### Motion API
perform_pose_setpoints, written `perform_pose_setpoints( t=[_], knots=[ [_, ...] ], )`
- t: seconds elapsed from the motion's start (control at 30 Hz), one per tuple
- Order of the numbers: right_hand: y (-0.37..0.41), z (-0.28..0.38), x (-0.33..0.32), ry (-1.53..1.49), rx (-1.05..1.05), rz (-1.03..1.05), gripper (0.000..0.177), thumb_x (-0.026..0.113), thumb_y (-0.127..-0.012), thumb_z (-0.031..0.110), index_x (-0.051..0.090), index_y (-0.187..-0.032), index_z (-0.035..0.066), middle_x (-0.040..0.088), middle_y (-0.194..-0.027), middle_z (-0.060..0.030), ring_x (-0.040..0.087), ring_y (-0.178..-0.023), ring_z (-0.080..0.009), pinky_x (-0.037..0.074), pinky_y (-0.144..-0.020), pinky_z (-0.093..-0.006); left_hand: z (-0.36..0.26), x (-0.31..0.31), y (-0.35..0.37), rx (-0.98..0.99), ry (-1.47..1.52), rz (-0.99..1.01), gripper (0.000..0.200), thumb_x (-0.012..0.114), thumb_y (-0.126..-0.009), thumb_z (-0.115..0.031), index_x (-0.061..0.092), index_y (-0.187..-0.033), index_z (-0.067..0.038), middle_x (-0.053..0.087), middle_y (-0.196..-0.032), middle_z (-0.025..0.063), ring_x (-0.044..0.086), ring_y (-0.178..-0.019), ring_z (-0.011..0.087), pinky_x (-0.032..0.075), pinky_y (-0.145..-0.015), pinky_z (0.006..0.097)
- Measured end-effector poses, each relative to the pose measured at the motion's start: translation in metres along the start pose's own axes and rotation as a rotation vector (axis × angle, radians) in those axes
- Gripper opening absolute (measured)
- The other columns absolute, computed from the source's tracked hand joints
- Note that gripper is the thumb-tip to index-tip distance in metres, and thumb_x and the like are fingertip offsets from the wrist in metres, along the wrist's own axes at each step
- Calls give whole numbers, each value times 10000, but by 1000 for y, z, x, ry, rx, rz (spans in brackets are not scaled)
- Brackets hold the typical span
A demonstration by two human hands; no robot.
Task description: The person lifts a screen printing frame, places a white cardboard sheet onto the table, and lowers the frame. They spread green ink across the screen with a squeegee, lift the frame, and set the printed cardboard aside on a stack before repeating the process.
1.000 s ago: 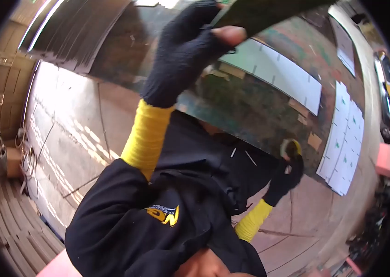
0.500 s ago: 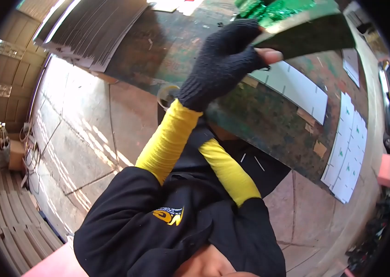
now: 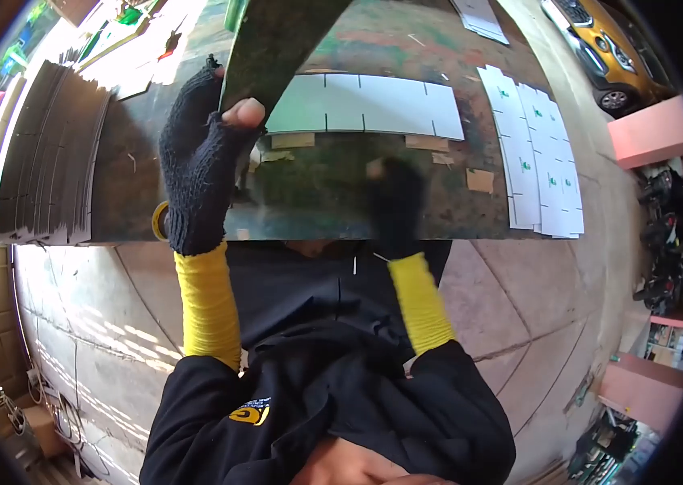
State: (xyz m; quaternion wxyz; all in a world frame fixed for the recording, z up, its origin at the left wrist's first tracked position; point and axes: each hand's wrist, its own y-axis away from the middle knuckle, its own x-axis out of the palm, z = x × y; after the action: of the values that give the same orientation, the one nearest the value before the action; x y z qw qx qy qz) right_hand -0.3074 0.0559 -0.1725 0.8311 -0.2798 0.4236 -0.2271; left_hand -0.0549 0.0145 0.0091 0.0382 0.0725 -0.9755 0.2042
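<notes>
My left hand (image 3: 204, 153), in a black fingerless glove, grips the edge of a long flat panel (image 3: 281, 44), thumb on its dark, shaded face. The panel is tilted up, and its far end runs out of the top of the view. Lower and to the right, my right hand (image 3: 396, 202), gloved the same way, hovers near the table's front edge, smeared by motion. Its fingers cannot be made out. Between and beyond the hands a white slotted sheet (image 3: 365, 105) lies on the dark, stained table (image 3: 317, 194), partly covered by the panel.
Left on the table stands a thick stack of panels (image 3: 42, 153). A tape roll (image 3: 161, 220) sits by the front edge near my left wrist. Printed white slotted sheets (image 3: 531, 153) lie at the right, with small cardboard scraps (image 3: 480, 180) nearby. Beyond is a parked yellow car (image 3: 612, 48).
My view has turned, so the table now lies straight across. The panel in my left hand has gone from lying crosswise to standing tilted up. My right hand has come out over the table.
</notes>
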Motion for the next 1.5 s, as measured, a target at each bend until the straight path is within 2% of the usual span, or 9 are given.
perform_pose_setpoints(
  t=[0.07, 0.23, 0.53, 0.8, 0.87, 1.03, 1.23, 1.43, 1.5],
  knots=[
    [-26, -80, -35, 177, 106, -104, 322, 736, -905, 204, 696, -1190, 61, 693, -1169, -159, 647, -1108, -364, 512, -962, -453, -2, 2, 1, -24, 4, 43, 525, 844, -885, -206, 624, -1310, 11, 693, -1128, 78, 676, -922, 153, 573, -797, 291],
    [-62, -158, -74, 545, -77, 71, 247, 648, -943, 172, 708, -1173, 108, 691, -1118, -159, 652, -1028, -367, 518, -883, -467, 4, 18, 9, -83, -4, 137, 526, 848, -882, -201, 621, -1305, 15, 687, -1139, 87, 672, -944, 157, 581, -786, 302],
    [-68, -157, -73, 640, -22, 306, 289, 624, -900, 202, 688, -1180, 173, 662, -1088, -96, 619, -957, -334, 470, -768, -510, 10, 38, 17, -107, -145, 228, 494, 863, -867, -170, 624, -1258, 14, 688, -1113, 77, 665, -1003, 150, 573, -822, 308],
    [-69, -150, -80, 590, -131, 158, 298, 614, -910, 169, 698, -1193, 132, 709, -1059, -112, 671, -882, -347, 520, -730, -499, 52, 85, 38, 30, -46, 452, 462, 887, -805, -133, 627, -1167, -10, 669, -1033, 76, 668, -995, 197, 537, -892, 338],
    [-65, -159, -79, 549, -139, 171, 307, 612, -911, 170, 694, -1205, 130, 707, -1079, -113, 670, -913, -345, 522, -748, -493, 59, 102, 45, 138, -489, 618, 476, 875, -800, -236, 635, -1165, -45, 657, -1011, 115, 668, -898, 318, 540, -823, 414],
    [-61, -190, -69, 466, -38, 253, 343, 605, -920, 169, 678, -1252, 125, 696, -1143, -113, 659, -1024, -329, 524, -830, -466, 87, 128, 59, 264, -689, 623, 487, 878, -802, -345, 671, -1125, -45, 662, -957, 125, 675, -885, 314, 538, -767, 424],
    [-49, -200, -68, 468, -21, 255, 376, 622, -928, 180, 665, -1301, 194, 648, -1291, -61, 606, -1144, -317, 472, -896, -492, 95, 133, 49, 301, -795, 823, 403, 746, -878, -454, 686, -1051, -94, 685, -938, 124, 663, -919, 360, 519, -777, 503],
    [-63, -177, -78, 432, -41, 248, 365, 588, -942, 119, 667, -1297, 152, 675, -1185, -93, 632, -1085, -315, 500, -890, -462, 113, 156, 30, 366, -877, 959, 402, 616, -967, -487, 702, -945, -94, 691, -863, 135, 676, -861, 367, 519, -732, 510],
    [-61, -185, -75, 458, -31, 275, 349, 569, -951, 99, 673, -1283, 127, 688, -1137, -106, 643, -1058, -320, 516, -874, -451, 117, 164, 34, 197, -853, 935, 420, 581, -993, -475, 697, -880, -87, 683, -826, 155, 677, -827, 381, 519, -705, 517]
  ],
)
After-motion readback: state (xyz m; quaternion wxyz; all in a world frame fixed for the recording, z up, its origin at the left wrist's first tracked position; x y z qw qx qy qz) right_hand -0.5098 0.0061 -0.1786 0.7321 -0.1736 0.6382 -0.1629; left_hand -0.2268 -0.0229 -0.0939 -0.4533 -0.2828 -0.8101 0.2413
